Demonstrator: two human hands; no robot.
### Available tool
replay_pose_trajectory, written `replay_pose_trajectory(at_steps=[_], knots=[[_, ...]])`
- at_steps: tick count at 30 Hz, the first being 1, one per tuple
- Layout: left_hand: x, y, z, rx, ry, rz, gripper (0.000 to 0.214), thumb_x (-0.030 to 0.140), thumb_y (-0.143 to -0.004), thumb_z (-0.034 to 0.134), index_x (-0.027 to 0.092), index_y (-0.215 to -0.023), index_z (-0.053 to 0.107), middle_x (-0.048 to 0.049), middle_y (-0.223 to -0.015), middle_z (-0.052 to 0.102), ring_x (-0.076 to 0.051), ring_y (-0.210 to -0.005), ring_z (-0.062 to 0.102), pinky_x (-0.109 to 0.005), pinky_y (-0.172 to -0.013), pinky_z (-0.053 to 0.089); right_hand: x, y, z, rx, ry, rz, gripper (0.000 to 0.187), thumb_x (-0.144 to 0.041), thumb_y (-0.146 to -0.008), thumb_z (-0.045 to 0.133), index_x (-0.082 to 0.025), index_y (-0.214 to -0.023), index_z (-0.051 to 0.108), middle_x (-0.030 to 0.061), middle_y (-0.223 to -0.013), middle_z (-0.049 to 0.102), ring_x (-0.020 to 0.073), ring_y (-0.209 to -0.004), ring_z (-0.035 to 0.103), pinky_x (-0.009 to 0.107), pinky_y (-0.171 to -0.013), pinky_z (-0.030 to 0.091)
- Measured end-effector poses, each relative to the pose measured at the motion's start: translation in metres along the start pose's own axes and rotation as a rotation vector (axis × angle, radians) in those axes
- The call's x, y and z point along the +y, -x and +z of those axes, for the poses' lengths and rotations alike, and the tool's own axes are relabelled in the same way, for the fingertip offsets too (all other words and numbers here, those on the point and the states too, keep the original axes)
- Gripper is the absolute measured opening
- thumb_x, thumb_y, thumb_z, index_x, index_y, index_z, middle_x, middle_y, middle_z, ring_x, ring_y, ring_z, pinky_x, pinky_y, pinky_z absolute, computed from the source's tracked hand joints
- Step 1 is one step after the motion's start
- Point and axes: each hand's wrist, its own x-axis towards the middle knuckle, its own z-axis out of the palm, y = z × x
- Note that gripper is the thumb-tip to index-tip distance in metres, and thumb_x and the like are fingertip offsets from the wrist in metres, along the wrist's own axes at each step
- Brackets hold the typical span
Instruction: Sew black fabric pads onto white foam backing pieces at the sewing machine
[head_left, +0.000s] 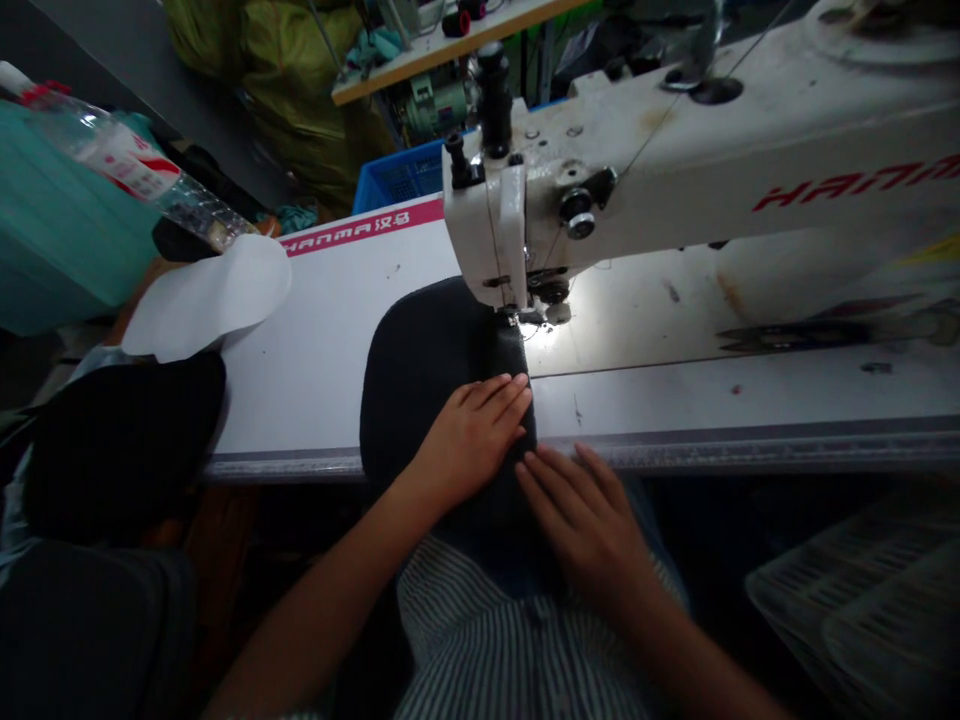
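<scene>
We log black pad [442, 390] flat on table [322, 350], far end under needle [510, 316] of sewing machine [675, 150]; near end runs past table's front edge, toward our striped shirt [517, 640]. L hand [472, 440] lies flat on pad, fingers spread, just behind needle. R hand [585, 525] is at pad's near R edge, fingertips [544, 462] on pad, by table edge. Hands apart but near each other, neither clamped. L of pad: open table up to white cutout [210, 297], well apart. R of pad: table runs on under machine arm. Black pile [124, 445] by table's L end; white crate [847, 610] low R, below table.
</scene>
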Motion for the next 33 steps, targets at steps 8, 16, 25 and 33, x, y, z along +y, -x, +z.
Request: replay_pose_trajectory(at_steps=[8,16,25,33], knots=[[-0.032,-0.029,-0.005,0.019,-0.027,0.018,0.034,0.029,-0.102,0.061,0.016,-0.133,0.060,-0.0095,-0.149,0.060,-0.029,-0.132,0.055,-0.044,-0.106,0.048,0.017,-0.039,0.003,-0.040,0.007,-0.007,0.038,-0.009,-0.102,0.038,-0.009,-0.118,0.072,0.0094,-0.119,0.077,0.0252,-0.118,0.066,0.047,-0.123,0.031],[-0.063,-0.054,-0.006,0.048,-0.022,0.048,0.029,0.024,-0.103,0.059,0.012,-0.130,0.061,-0.0143,-0.134,0.065,-0.029,-0.122,0.061,-0.043,-0.099,0.054,0.048,-0.079,0.018,-0.054,0.010,-0.009,0.033,-0.008,-0.100,0.045,-0.008,-0.121,0.071,0.0125,-0.119,0.075,0.0263,-0.113,0.066,0.049,-0.114,0.043],[-0.087,-0.051,-0.010,0.064,0.257,0.057,0.027,0.026,-0.108,0.049,0.016,-0.127,0.066,-0.0125,-0.133,0.068,-0.024,-0.126,0.063,-0.043,-0.109,0.053,0.070,-0.117,0.029,-0.148,0.003,0.181,0.028,-0.015,-0.102,0.053,-0.018,-0.122,0.071,0.0060,-0.125,0.075,0.0261,-0.107,0.066,0.052,-0.112,0.039],[-0.074,-0.004,-0.016,0.176,0.144,0.105,0.027,0.028,-0.103,0.061,0.015,-0.126,0.065,-0.0118,-0.118,0.071,-0.024,-0.110,0.067,-0.042,-0.092,0.058,0.077,-0.106,0.036,-0.080,-0.142,0.260,0.026,-0.023,-0.102,0.056,-0.024,-0.122,0.071,0.0045,-0.128,0.073,0.0279,-0.113,0.065,0.054,-0.106,0.043]])
